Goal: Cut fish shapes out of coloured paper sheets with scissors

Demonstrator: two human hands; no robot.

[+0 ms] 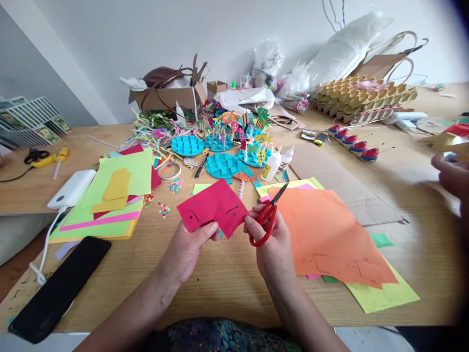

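A red piece of paper [214,205] with drawn eyes and curved lines is held up above the wooden table. My left hand [192,244] pinches its lower left edge between thumb and fingers. My right hand [273,239] touches the paper's right corner with its fingertips and also has red-handled scissors [270,212] in its grip, the dark blades pointing up and away. Beyond the paper stands an orange paper fish [245,177] on a twisted pale stem. Orange paper [322,225] with pencil outlines lies just right of my right hand.
Coloured sheets [124,181], a white power bank [71,188] and a black phone [60,288] lie at left. Blue paper discs [223,166], glue bottles [271,164] and egg trays [359,98] are farther back. Another person's hand [452,176] shows at the right edge.
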